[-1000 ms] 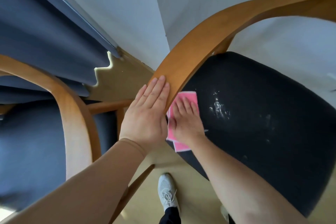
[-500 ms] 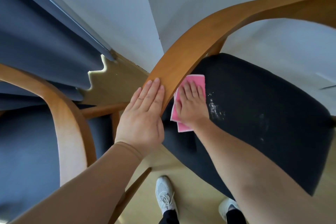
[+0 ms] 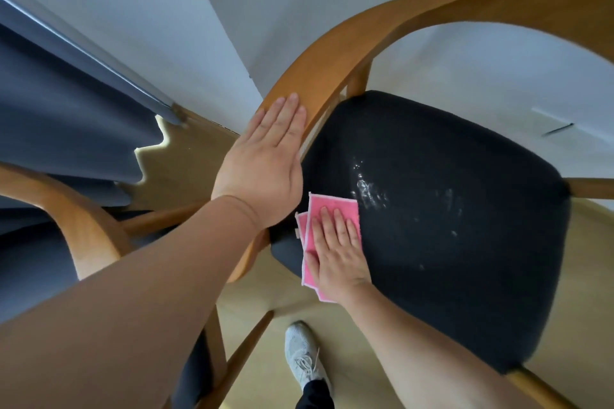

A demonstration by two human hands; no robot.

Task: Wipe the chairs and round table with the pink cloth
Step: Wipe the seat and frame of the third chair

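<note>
1. The pink cloth (image 3: 333, 206) lies flat on the near left part of the dark seat (image 3: 448, 242) of a chair. It looks folded, with a second layer showing along its left edge.
2. The right hand (image 3: 339, 256) lies palm down on the cloth, fingers straight and close together, pointing away from the person. It presses on the cloth and does not grip it; pink shows beyond the fingertips and along the left of the hand.
3. Just beyond the cloth's far right corner, pale wet smears (image 3: 368, 194) shine on the seat fabric, and fainter ones lie further right.
4. The left hand (image 3: 262, 169) is open and flat, fingers straight and together, resting on the lower end of the chair's curved wooden rail (image 3: 365, 30). It holds nothing.
5. The rail arches up and over to the right, above the seat.
6. To the left stands a second chair (image 3: 89, 229) with a like wooden arm and a dark seat.
7. A blue-grey curtain (image 3: 66, 116) hangs behind it, reaching down to the wooden floor (image 3: 186, 156).
8. A white shoe (image 3: 302, 355) stands on the floor below the seat's near edge.
</note>
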